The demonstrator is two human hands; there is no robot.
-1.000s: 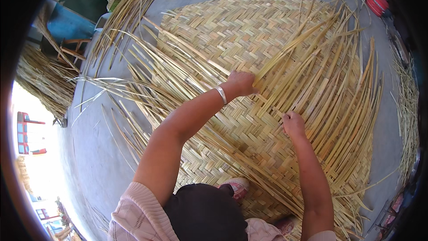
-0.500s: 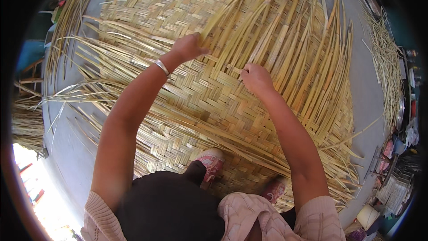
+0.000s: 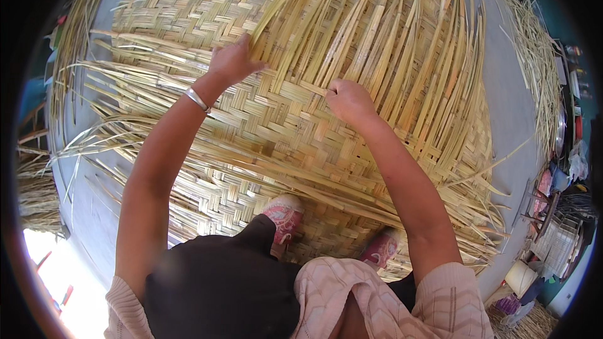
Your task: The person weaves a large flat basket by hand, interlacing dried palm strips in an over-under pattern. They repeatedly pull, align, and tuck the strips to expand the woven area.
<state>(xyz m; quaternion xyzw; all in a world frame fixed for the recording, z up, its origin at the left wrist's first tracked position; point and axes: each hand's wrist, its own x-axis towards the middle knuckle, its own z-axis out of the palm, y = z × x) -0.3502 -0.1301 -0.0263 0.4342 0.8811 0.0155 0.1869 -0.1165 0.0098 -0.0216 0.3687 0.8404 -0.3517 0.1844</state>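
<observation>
Both hands sit lower on the woven mat [image 3: 251, 119] than half a second ago. Left hand [image 3: 233, 61]: fingers curled over loose upright strips [image 3: 377, 31], parting them. Right hand [image 3: 349, 98]: clenched, pinching one strip tight. Mat spread on grey floor [image 3: 502, 107], underfoot.

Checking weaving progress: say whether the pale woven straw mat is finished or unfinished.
Unfinished: the pale woven straw mat has loose unwoven strips fanning beyond both hands.
</observation>
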